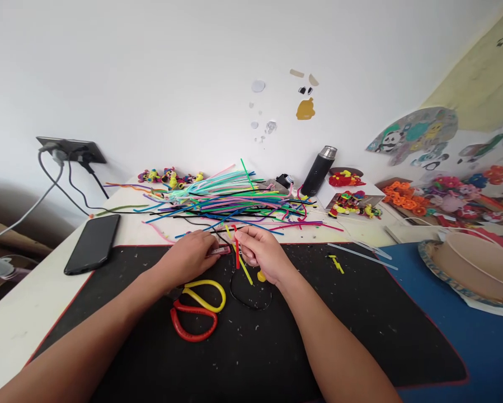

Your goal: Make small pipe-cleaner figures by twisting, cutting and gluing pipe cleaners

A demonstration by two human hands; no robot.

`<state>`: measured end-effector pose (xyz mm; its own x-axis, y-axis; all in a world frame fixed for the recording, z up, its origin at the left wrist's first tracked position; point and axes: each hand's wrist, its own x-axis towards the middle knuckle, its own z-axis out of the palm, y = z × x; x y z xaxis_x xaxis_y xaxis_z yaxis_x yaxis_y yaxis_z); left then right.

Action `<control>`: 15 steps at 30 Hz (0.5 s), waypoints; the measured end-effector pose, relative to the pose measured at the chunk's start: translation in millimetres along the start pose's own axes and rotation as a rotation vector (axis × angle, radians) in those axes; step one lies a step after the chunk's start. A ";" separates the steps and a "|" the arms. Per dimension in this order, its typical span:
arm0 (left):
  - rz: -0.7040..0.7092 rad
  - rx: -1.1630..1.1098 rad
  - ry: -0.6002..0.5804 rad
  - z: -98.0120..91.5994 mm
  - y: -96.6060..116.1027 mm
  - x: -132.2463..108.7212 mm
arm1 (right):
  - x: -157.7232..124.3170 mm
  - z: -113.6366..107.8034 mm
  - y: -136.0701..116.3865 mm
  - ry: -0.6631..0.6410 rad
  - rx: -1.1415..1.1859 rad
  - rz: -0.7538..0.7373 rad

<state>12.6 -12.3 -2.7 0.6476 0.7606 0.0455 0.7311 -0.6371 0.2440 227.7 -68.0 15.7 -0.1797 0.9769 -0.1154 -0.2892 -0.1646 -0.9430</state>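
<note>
My right hand (pixel 259 252) is closed in a pinch on a short, bent red pipe cleaner (pixel 237 256), which hangs down from the fingertips. Just behind it slants a yellow-green pipe cleaner (pixel 246 270); whether the same fingers grip it I cannot tell. My left hand (pixel 194 252) rests low over the black mat, its fingers curled at a small reddish, partly clear piece (pixel 221 251) whose kind is unclear. Scissors (pixel 198 310) with one yellow and one red handle lie below the left hand, blades partly hidden. A yellow bit (pixel 261 276) shows beneath the right hand.
Behind the hands spreads a heap of colourful pipe cleaners (pixel 234 196). A phone (pixel 92 244) lies left, a black thermos (pixel 319 170) leans at the back, and a round container (pixel 478 263) stands right. A thin black cord (pixel 251 307) loops on the mat (pixel 339 330).
</note>
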 end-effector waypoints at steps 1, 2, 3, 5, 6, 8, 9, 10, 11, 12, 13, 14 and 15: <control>-0.045 -0.065 0.007 -3.9 -2.6 -0.5 | 0.0 0.0 0.0 0.002 0.001 0.000; -0.091 -0.147 0.023 -8.1 -5.1 -0.9 | 0.0 0.0 0.1 0.004 0.002 0.002; -0.121 -0.239 0.051 -12.5 -7.2 -1.2 | 0.1 0.1 0.4 0.004 0.002 0.005; -0.146 -0.438 0.125 -20.6 -9.7 -1.3 | 0.0 0.4 1.1 0.004 0.002 0.010; -0.151 -0.538 0.163 -23.9 -9.9 -1.2 | -0.1 0.7 1.3 0.004 0.002 0.012; -0.175 -0.736 0.212 -28.2 -8.7 -0.6 | -0.3 1.3 1.5 0.011 0.002 0.016; -0.196 -0.831 0.225 -29.0 -7.6 -0.1 | -0.4 1.6 1.4 0.017 0.001 0.018; -0.217 -0.925 0.231 -29.1 -6.3 0.3 | -0.5 1.9 1.2 0.023 -0.002 0.019; -0.236 -1.015 0.230 -28.5 -4.9 0.7 | -0.6 2.2 1.0 0.026 -0.005 0.020; -0.253 -1.094 0.221 -27.5 -3.6 1.1 | -0.6 2.4 0.9 0.029 -0.007 0.020; -0.266 -1.157 0.211 -26.3 -2.4 1.3 | -0.6 2.6 0.9 0.028 -0.009 0.019; -0.272 -1.204 0.202 -25.1 -1.2 1.4 | -0.5 2.6 0.9 0.027 -0.010 0.016; -0.268 -1.233 0.197 -24.2 0.0 1.4 | -0.5 2.6 1.0 0.027 -0.010 0.013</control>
<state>8.3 -8.2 20.9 0.3915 0.9197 -0.0278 0.0819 -0.0047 0.9966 225.0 -69.0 15.6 -0.1579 0.9780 -0.1360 -0.2780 -0.1762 -0.9443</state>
